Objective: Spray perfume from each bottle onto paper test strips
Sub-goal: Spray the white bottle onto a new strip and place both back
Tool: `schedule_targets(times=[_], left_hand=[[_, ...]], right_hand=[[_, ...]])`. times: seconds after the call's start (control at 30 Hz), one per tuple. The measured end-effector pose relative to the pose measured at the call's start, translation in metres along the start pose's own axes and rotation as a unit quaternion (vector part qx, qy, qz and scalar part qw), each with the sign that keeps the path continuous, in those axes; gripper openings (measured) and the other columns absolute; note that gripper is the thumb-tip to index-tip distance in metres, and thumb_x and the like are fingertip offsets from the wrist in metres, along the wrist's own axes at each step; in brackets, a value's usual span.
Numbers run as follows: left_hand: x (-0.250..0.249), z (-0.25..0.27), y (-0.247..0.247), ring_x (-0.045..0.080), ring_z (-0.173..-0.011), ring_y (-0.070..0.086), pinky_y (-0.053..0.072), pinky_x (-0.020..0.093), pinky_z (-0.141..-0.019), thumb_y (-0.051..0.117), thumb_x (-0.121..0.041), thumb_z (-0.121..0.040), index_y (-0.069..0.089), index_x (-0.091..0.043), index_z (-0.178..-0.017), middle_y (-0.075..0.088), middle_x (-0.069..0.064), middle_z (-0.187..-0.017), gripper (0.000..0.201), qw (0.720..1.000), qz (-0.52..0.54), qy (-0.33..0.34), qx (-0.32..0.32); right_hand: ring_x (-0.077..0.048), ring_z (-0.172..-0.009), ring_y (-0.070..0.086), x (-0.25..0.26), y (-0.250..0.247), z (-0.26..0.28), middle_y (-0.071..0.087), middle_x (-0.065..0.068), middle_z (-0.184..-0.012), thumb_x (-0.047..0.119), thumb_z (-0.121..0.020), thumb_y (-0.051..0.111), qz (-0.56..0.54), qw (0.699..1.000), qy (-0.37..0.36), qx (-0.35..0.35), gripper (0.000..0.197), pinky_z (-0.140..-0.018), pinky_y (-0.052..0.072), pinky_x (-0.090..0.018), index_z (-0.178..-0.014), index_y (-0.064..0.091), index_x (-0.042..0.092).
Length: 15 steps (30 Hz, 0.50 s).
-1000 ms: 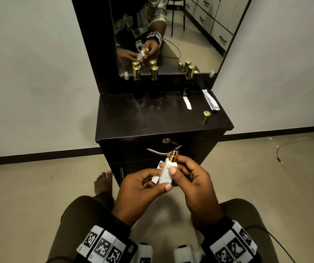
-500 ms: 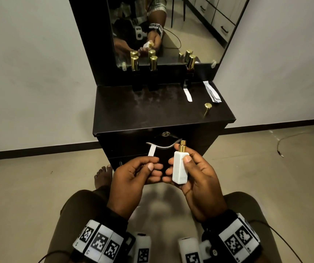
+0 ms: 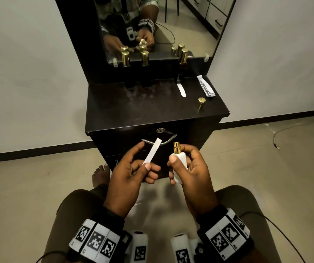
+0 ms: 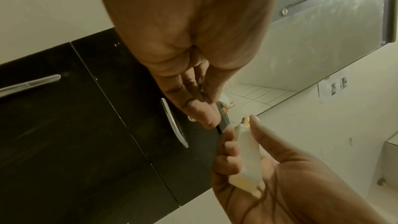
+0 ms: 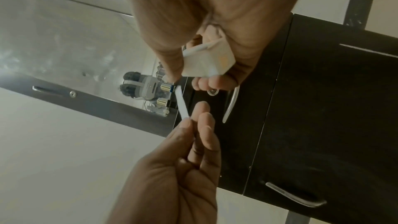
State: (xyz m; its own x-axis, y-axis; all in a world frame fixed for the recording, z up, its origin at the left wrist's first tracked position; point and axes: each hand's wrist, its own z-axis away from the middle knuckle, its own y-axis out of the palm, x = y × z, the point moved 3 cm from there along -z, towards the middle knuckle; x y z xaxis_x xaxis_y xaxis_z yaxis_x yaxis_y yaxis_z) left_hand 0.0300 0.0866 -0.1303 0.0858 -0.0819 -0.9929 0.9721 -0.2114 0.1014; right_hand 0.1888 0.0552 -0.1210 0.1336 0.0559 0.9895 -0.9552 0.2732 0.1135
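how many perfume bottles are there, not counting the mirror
4. One white bottle in the right hand; two dark, gold-capped bottles at the dresser's back left; one at back right. Others may be hidden.

The left hand [image 4: 193,43] hangs in front of a black wooden cupboard [image 4: 75,125], and the right hand [image 4: 269,176] holds a small white bottle [image 4: 247,159].
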Motion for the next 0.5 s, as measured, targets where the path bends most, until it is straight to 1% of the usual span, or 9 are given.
schedule_targets(times=[0.03, 0.1, 0.13, 0.2, 0.27, 0.33, 0.4, 0.5], left_hand=[[0.0005, 0.0001, -0.0002, 0.023, -0.072, 0.07, 0.057, 0.026, -0.065, 0.049, 0.003, -0.097, 0.048, -0.019, -0.138, 0.074, 0.015, -0.088, 0.046, 1.0, -0.006, 0.0, 0.005], [0.0006, 0.0009, 0.0001, 0.021, -0.07, 0.069, 0.055, 0.025, -0.062, 0.049, 0.001, -0.098, 0.055, -0.015, -0.132, 0.073, 0.014, -0.085, 0.039, 1.0, -0.024, 0.003, 0.015], [0.0004, 0.0014, 0.0003, 0.02, -0.068, 0.068, 0.055, 0.024, -0.06, 0.049, 0.0, -0.098, 0.057, -0.014, -0.13, 0.073, 0.013, -0.084, 0.036, 0.999, -0.031, 0.003, 0.017], [-0.0012, 0.0019, 0.0, 0.019, -0.066, 0.067, 0.054, 0.023, -0.057, 0.048, -0.001, -0.099, 0.06, -0.013, -0.125, 0.073, 0.012, -0.083, 0.031, 0.999, -0.037, 0.008, 0.018], [-0.0024, 0.0021, -0.0003, 0.02, -0.065, 0.067, 0.053, 0.024, -0.055, 0.048, -0.003, -0.099, 0.063, -0.012, -0.12, 0.073, 0.013, -0.082, 0.027, 0.999, -0.038, 0.012, 0.019], [-0.0019, 0.0019, -0.0008, 0.02, -0.064, 0.067, 0.053, 0.025, -0.055, 0.048, -0.003, -0.099, 0.065, -0.011, -0.116, 0.073, 0.013, -0.081, 0.025, 0.999, -0.038, 0.01, 0.018], [-0.0006, 0.0016, -0.0007, 0.021, -0.063, 0.067, 0.052, 0.025, -0.054, 0.049, -0.003, -0.099, 0.066, -0.01, -0.114, 0.073, 0.014, -0.08, 0.024, 0.999, -0.034, 0.001, 0.02], [0.0001, 0.0013, 0.0009, 0.022, -0.061, 0.065, 0.051, 0.026, -0.053, 0.048, -0.004, -0.099, 0.067, -0.008, -0.117, 0.072, 0.015, -0.079, 0.026, 0.999, -0.015, -0.015, 0.038]], right_hand=[[-0.015, -0.07, 0.06, -0.0011, 0.0006, -0.0001, 0.064, -0.008, -0.086, 0.022, -0.101, 0.056, 0.004, 1.0, 0.005, 0.0, 0.016, -0.06, 0.052, -0.029, -0.116, 0.061, 0.025], [-0.009, -0.072, 0.059, -0.0039, 0.0013, -0.0006, 0.062, -0.002, -0.088, 0.027, -0.106, 0.047, 0.006, 1.0, 0.016, 0.001, 0.021, -0.064, 0.053, -0.027, -0.118, 0.063, 0.033], [-0.008, -0.073, 0.059, -0.0046, 0.0014, -0.0006, 0.062, -0.001, -0.089, 0.028, -0.107, 0.045, 0.009, 1.0, 0.016, 0.003, 0.023, -0.066, 0.055, -0.027, -0.119, 0.064, 0.034], [-0.009, -0.074, 0.06, -0.0047, 0.0021, -0.0009, 0.062, -0.002, -0.09, 0.025, -0.107, 0.045, 0.012, 1.0, 0.007, 0.008, 0.025, -0.069, 0.057, -0.031, -0.121, 0.064, 0.032], [-0.013, -0.074, 0.059, -0.0047, 0.0021, -0.0009, 0.06, -0.007, -0.092, 0.02, -0.107, 0.045, 0.01, 1.0, 0.0, 0.014, 0.024, -0.068, 0.059, -0.036, -0.122, 0.063, 0.026], [-0.016, -0.074, 0.059, -0.0054, 0.0013, -0.0012, 0.058, -0.009, -0.091, 0.018, -0.106, 0.047, 0.008, 1.0, -0.002, 0.016, 0.022, -0.066, 0.06, -0.039, -0.121, 0.063, 0.022], [-0.016, -0.073, 0.059, -0.0062, 0.0003, -0.0018, 0.058, -0.007, -0.088, 0.018, -0.105, 0.049, 0.006, 1.0, -0.004, 0.013, 0.02, -0.064, 0.061, -0.039, -0.119, 0.063, 0.019], [-0.016, -0.073, 0.062, -0.007, -0.0002, -0.0017, 0.06, -0.006, -0.084, 0.018, -0.103, 0.051, 0.006, 1.0, -0.005, 0.006, 0.016, -0.061, 0.06, -0.036, -0.116, 0.062, 0.018]])
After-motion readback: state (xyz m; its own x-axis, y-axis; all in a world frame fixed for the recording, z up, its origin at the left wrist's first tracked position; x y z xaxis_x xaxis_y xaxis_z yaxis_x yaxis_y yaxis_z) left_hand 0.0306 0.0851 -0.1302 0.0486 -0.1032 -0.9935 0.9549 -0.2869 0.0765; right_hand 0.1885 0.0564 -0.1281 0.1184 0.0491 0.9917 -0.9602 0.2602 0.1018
